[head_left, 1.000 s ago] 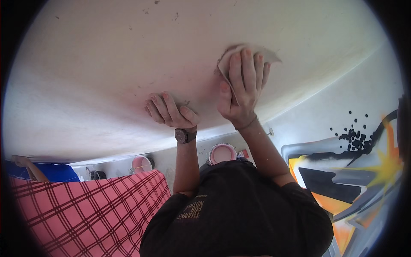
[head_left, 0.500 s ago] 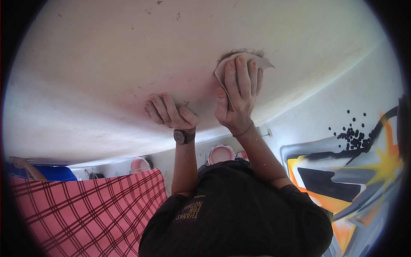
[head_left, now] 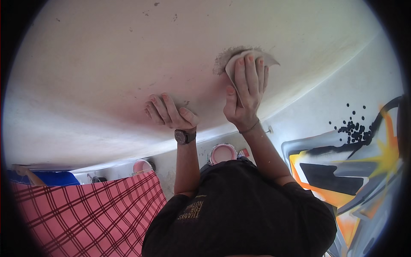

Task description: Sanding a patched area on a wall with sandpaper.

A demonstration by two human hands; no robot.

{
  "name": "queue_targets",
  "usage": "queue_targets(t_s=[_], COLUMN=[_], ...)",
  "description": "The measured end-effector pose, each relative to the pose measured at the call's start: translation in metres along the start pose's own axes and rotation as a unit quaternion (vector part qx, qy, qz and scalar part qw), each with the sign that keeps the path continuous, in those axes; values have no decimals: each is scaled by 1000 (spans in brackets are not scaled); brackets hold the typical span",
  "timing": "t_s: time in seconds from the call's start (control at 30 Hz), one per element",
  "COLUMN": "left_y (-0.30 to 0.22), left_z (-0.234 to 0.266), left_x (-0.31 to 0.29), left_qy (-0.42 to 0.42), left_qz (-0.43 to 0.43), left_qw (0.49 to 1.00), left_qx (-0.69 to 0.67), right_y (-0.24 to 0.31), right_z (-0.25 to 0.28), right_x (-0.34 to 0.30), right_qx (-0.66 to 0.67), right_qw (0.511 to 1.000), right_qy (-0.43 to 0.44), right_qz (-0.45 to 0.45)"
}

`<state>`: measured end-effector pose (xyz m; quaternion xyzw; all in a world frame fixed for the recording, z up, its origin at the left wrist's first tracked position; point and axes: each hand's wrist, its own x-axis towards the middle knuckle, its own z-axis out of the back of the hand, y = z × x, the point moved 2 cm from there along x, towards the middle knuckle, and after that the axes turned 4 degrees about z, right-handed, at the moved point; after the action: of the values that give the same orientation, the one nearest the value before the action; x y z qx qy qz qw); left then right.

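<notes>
Head view, right hand (head_left: 248, 92) grasping a pale sheet (head_left: 232, 67) against the whitish wall (head_left: 107, 64), left hand (head_left: 170, 114) loosely bent, unclenched, at the wall

Wall (head_left: 98, 60) across upper frame: matt, plaster-like, mostly smooth to my eye, small chipped marks upper left. Grey patch (head_left: 221, 59), right of top centre: rough, grainy. Sheet (head_left: 231, 67) under right hand (head_left: 248, 92): thin, matt, paper-like. Shirt (head_left: 244, 210), bottom centre: black matt cloth. Checked cover (head_left: 90, 210), lower left: cloth by look. Mural (head_left: 329, 177), right: painted finish. Watch (head_left: 181, 136), mid-frame: dark; I cannot tell metal from plastic.
</notes>
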<state>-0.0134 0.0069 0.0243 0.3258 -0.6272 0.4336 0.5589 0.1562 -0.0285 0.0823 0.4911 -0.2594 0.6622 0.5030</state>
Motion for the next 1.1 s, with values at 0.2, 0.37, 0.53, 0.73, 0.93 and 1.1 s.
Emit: queue_targets(t_s=[0.2, 0.37, 0.53, 0.73, 0.93, 1.1], left_y=[-5, -8, -11, -16, -18, -21], left_z=[-3, -6, -9, -8, -10, -9], left_x=[-3, -4, -6, -8, -8, -5], left_qy=[5, -4, -2, 5, 2, 1], left_qz=[21, 16, 14, 21, 16, 25], left_qw=[1000, 1000, 1000, 999, 999, 999], left_qx=[-11, -21, -23, -28, -32, -32], right_y=[0, -4, -7, -12, -17, -17], right_z=[3, 5, 4, 11, 7, 15], right_x=[11, 13, 3, 11, 12, 7], right_qx=[-4, 4, 2, 3, 2, 15], right_qw=[999, 1000, 1000, 1000, 999, 1000], right_qy=[-37, -4, -8, -10, -28, 0], right_qz=[1, 12, 13, 15, 16, 0])
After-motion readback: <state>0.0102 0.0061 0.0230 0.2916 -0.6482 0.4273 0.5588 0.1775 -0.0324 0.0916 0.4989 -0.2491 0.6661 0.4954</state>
